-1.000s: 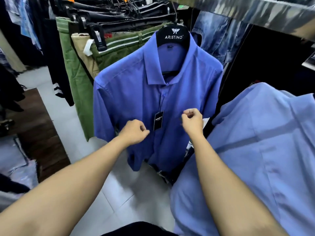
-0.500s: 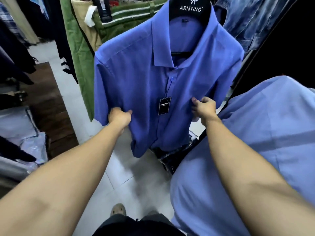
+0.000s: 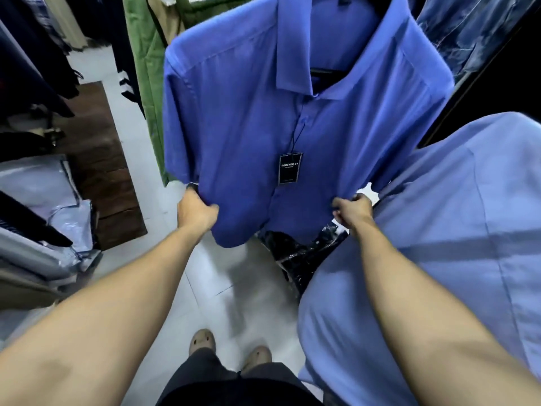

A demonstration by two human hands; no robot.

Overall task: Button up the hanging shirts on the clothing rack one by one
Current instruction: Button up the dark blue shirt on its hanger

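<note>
Now both hands grip blue shirt (image 3: pixel 240 118)

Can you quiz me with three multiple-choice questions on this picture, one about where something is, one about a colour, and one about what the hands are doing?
1. Where does the black tag hang?
A. On the front of the blue shirt
B. On the green garment
C. On the pale blue shirt

2. What colour is the garment just left of the blue shirt?
A. Red
B. Green
C. White

3. What are the hands doing?
A. Both hang idle
B. Only the left hand holds cloth
C. Each grips a lower side of the blue shirt

Answers:
1 A: the tag hangs on a string down the shirt's front, beside its placket.
2 B: green cloth shows beside the shirt's sleeve.
3 C: the left hand and the right hand both have fingers curled into the shirt's lower edges.
</note>
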